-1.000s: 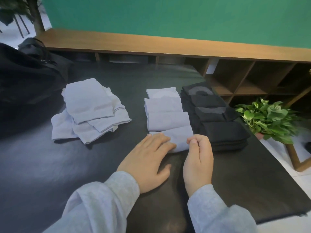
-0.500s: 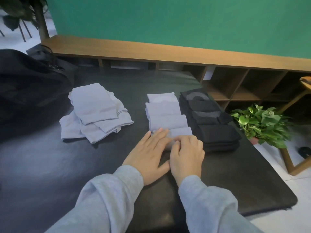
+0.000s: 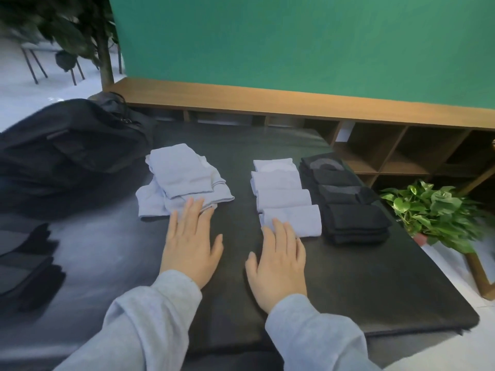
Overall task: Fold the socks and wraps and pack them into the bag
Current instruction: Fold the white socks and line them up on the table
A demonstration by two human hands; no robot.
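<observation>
A loose heap of pale blue socks (image 3: 182, 180) lies left of centre on the dark table. My left hand (image 3: 191, 242) is flat with straight fingers, its fingertips touching the heap's near edge. A row of folded pale blue socks (image 3: 284, 194) runs down the middle; my right hand (image 3: 280, 253) lies flat with its fingertips on the nearest folded one (image 3: 300, 219). A row of folded black socks (image 3: 345, 196) lies just right of them. The black bag (image 3: 64, 151) sits at the far left.
More dark folded cloths (image 3: 26, 266) lie at the left edge. The dark table (image 3: 375, 285) ends close on the right, where a green potted plant (image 3: 434, 212) stands on the floor. A wooden shelf unit (image 3: 388, 153) runs behind the table.
Both hands have left the fold on the nearest pale sock. My left hand has moved left to the loose heap; my right hand has opened flat. The view has tilted up and left.
</observation>
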